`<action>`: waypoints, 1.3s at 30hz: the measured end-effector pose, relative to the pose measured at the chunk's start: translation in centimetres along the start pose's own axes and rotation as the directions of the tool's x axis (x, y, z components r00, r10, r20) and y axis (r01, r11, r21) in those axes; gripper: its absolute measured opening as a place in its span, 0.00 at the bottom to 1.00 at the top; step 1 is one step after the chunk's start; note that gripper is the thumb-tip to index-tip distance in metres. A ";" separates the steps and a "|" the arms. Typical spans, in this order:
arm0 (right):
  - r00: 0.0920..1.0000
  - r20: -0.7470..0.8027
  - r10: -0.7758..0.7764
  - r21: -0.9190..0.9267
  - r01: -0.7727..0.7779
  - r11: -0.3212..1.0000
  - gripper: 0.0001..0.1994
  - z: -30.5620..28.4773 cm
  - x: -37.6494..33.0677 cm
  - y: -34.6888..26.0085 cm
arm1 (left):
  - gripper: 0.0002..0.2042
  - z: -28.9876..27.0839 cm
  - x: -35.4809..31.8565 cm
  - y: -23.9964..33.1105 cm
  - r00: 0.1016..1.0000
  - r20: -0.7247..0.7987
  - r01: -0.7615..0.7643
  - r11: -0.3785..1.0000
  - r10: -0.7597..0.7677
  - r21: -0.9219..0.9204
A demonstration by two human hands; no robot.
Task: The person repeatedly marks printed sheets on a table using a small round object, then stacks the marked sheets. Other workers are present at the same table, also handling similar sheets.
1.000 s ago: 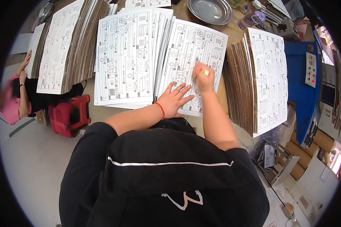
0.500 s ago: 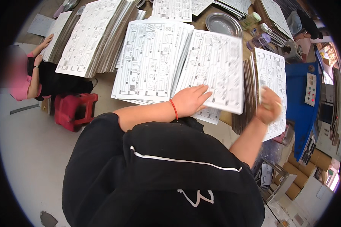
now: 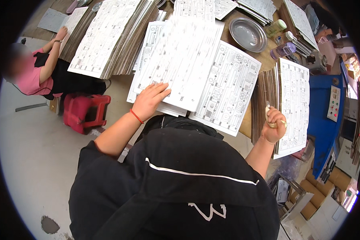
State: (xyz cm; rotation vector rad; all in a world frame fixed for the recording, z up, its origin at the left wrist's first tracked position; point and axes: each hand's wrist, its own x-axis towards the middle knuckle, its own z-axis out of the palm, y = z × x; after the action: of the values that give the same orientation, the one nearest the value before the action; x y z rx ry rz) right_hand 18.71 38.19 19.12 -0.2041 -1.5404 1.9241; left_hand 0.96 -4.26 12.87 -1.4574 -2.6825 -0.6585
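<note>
My left hand (image 3: 150, 103) lies with its fingers stretched out on the lower left corner of a motion-blurred printed white sheet (image 3: 180, 66). That sheet overlaps a pile of similar sheets on the left, whose edge shows below it. Beside it, another printed sheet (image 3: 228, 88) lies slanted at the table's front edge, its line drawings in plain sight. My right hand (image 3: 275, 127) is closed around a small pale object (image 3: 267, 109) that pokes up from the fist; its kind cannot be made out. Just behind that hand stands a tall stack of printed boards (image 3: 294, 104).
A large board stack (image 3: 104, 38) stands at the left, with a co-worker (image 3: 38, 74) beyond it and a red stool (image 3: 86, 112) near. A round metal tray (image 3: 248, 35), a green-lidded jar (image 3: 276, 28) and a purple bottle (image 3: 283, 51) stand behind. A blue machine (image 3: 322, 92) is at the right.
My left hand and the upper sheet have moved left, baring the printed sheet on the right. My right hand has dropped slightly lower and left. The co-worker's arm has moved up.
</note>
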 end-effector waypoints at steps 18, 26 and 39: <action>0.941 0.107 0.322 0.070 -0.330 0.941 0.09 4.0 2.3 14.1 | 0.50 11.1 12.0 12.3 0.813 0.554 -0.099 0.979 0.182 -0.176; 0.955 0.013 0.296 0.205 -0.292 0.934 0.09 4.2 2.2 16.8 | 0.57 11.8 11.8 11.8 0.742 0.634 -0.157 0.976 0.217 -0.150; 0.986 -0.032 0.165 -0.023 -0.166 0.986 0.08 4.5 6.5 19.1 | 0.58 11.7 12.4 12.3 0.707 0.679 -0.166 0.980 0.198 -0.112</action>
State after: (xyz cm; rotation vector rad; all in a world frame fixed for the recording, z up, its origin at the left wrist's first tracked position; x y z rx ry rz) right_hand 3.97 36.46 4.77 -0.3817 -1.5713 2.0196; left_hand 5.94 15.83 9.24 -2.3306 -2.9300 -0.1559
